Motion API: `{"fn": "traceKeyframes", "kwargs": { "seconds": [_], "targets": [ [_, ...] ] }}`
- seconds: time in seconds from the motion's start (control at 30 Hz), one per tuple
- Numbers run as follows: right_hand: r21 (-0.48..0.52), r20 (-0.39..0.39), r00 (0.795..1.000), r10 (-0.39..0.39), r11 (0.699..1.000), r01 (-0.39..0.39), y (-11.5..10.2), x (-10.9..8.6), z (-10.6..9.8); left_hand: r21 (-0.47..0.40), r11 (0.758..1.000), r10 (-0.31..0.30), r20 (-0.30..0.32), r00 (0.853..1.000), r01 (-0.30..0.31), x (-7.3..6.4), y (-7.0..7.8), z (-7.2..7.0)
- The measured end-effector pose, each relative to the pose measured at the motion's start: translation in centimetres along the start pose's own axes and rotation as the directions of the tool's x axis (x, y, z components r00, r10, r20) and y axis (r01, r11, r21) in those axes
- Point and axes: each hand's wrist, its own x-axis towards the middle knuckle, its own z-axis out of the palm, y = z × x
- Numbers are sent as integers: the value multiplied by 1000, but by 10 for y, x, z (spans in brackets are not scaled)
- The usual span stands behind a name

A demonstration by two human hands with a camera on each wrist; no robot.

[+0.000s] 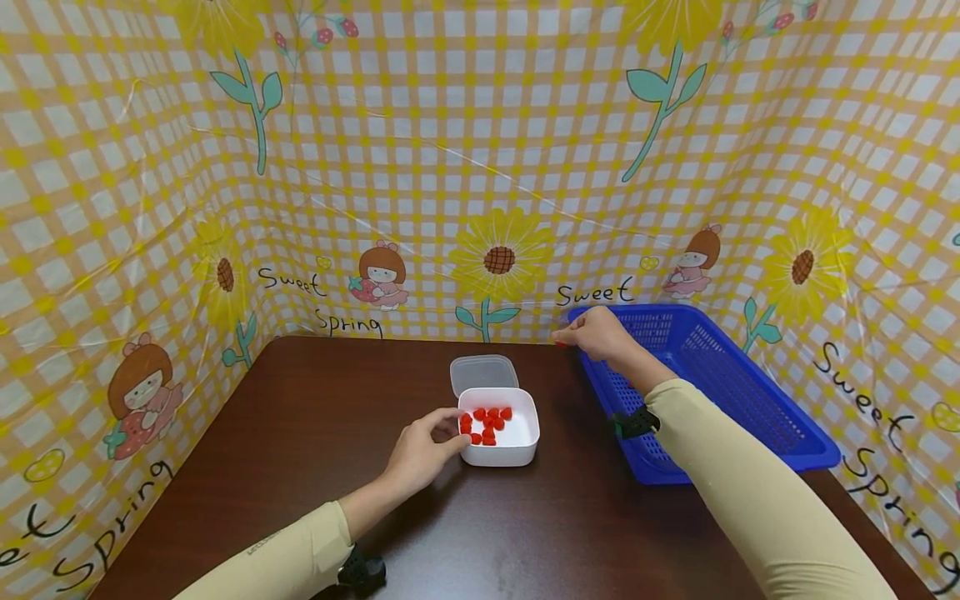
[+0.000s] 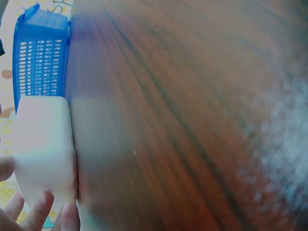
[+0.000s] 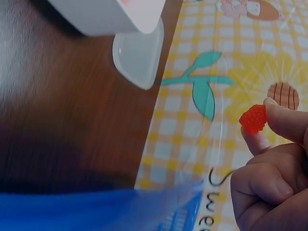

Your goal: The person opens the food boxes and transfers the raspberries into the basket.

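Note:
A white plastic box (image 1: 498,455) stands on the brown table, with several red raspberries (image 1: 489,421) lying inside, mostly toward its left and middle. My left hand (image 1: 422,450) holds the box at its left side, thumb near the front corner and fingers farther back; the left wrist view has fingertips against the box's white wall (image 2: 43,144). Between thumb and forefinger my right hand (image 1: 602,335) pinches one red raspberry (image 3: 253,119), raised by the far left corner of the blue basket (image 1: 750,400). The other right fingers are curled into the palm.
Behind the box lies a clear plastic lid (image 1: 483,375). The blue basket has perforated walls and takes up the table's right side, under my right forearm. A yellow checked cloth (image 1: 420,167) with flowers hangs around the back and sides.

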Motion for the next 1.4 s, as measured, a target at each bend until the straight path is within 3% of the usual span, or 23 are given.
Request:
{"fn": "traceKeyframes", "kwargs": {
  "seconds": [0.43,0.73,1.1,1.4],
  "targets": [
    [-54,-42,995,86,995,-88,33,2,-41,-9,1000,1,11,1000,-1,-1,-1,-1],
    [-150,-80,994,79,984,-91,68,0,-58,-12,1000,-5,13,1000,5,-1,-1,-1],
    [-189,-76,981,176,964,-188,105,1,-66,-7,1000,7,9,1000,-7,0,-2,1],
    [-224,-45,979,201,953,-205,120,2,-65,1,1000,7,4,1000,-7,0,-2,1]
  ]
}}
